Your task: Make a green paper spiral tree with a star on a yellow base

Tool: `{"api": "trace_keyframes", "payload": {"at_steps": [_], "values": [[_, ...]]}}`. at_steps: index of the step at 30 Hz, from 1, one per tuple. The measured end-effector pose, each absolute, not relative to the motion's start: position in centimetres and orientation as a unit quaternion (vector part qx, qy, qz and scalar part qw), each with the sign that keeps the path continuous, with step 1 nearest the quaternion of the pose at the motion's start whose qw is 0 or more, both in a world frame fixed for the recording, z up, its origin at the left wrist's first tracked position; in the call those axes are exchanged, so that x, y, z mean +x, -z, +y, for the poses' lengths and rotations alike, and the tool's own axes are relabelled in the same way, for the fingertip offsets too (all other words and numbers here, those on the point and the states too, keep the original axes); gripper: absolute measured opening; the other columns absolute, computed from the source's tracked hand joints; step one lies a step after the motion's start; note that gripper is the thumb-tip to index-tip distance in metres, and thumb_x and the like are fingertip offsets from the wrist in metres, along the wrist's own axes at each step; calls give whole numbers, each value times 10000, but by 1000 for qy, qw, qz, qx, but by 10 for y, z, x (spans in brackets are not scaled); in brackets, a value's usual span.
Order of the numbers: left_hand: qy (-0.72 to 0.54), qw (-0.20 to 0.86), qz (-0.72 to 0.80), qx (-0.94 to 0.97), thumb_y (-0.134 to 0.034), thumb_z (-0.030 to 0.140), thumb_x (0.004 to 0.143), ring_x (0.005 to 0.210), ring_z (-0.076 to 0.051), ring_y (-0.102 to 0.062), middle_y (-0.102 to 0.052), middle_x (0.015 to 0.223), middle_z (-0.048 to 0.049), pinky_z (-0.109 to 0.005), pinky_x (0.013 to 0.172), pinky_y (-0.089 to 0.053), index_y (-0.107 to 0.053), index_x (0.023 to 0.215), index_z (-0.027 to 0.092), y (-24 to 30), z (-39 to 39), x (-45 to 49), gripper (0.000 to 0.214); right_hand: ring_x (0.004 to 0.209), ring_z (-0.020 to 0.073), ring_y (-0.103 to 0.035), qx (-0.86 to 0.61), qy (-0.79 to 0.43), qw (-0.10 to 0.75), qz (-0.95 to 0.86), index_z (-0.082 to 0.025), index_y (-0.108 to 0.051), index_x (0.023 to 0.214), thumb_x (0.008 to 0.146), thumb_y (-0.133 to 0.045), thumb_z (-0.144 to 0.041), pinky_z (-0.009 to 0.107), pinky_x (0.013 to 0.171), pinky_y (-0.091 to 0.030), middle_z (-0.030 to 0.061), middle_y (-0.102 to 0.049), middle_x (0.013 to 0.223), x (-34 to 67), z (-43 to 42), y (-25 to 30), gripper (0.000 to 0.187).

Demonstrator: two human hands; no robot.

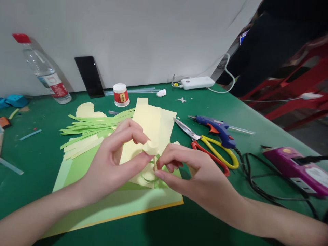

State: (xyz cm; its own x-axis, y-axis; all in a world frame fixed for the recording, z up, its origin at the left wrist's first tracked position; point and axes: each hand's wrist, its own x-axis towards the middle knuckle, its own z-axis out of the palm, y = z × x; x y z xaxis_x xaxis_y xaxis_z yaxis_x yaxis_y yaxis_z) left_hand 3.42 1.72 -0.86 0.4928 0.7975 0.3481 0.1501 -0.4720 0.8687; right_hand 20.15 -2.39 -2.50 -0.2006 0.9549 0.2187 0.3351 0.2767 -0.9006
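Observation:
Between the thumb and forefinger of my left hand is a small curled pale-yellow paper piece. My right hand pinches a narrow pale-yellow paper strip just below it; whether the strip joins the curl I cannot tell. Under the fingers, a thin green paper ring shows, partly hidden. Both hands hover over pale-yellow paper sheets lying on light-green sheets. Beyond my left hand lie cut green paper strips and paler strips.
Right of the hands lie scissors, a blue glue gun and a purple power strip with black cable. Toward the wall stand a bottle, a phone, a paper cup and a white adapter.

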Motion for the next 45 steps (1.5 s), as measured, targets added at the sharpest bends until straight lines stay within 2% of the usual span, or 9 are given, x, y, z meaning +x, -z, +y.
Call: {"api": "trace_keyframes", "payload": {"at_steps": [14,24,32,45], "values": [[-388,367,333,777,-565,90,757,802,-125,-446,-465,772,18,-246,706,-383,-556,739,214,11,19,37,126,563,60,-467,-479,-370,419,-677,-149,-602,641,694,-605,-91,176,519,-382,-17,-534,597,202,-25,28,79],[-375,384,356,765,-584,130,745,804,-122,-460,-464,800,23,-262,718,-369,-568,770,212,11,20,38,87,556,49,-463,-483,-363,425,-674,-141,-597,629,693,-602,-90,157,513,-378,-21,-526,589,200,-24,28,82],[-358,386,365,768,-574,115,735,777,-121,-446,-458,769,31,-277,690,-336,-559,708,207,11,20,37,97,561,55,-471,-477,-356,425,-682,-147,-594,633,694,-604,-81,167,513,-383,-23,-525,592,200,-25,29,91],[-348,414,341,769,-546,123,754,813,-139,-441,-459,792,15,-284,723,-353,-567,726,212,8,21,34,95,552,72,-481,-483,-379,407,-677,-156,-598,634,700,-613,-118,190,496,-382,-12,-551,595,200,-22,29,77]]}}
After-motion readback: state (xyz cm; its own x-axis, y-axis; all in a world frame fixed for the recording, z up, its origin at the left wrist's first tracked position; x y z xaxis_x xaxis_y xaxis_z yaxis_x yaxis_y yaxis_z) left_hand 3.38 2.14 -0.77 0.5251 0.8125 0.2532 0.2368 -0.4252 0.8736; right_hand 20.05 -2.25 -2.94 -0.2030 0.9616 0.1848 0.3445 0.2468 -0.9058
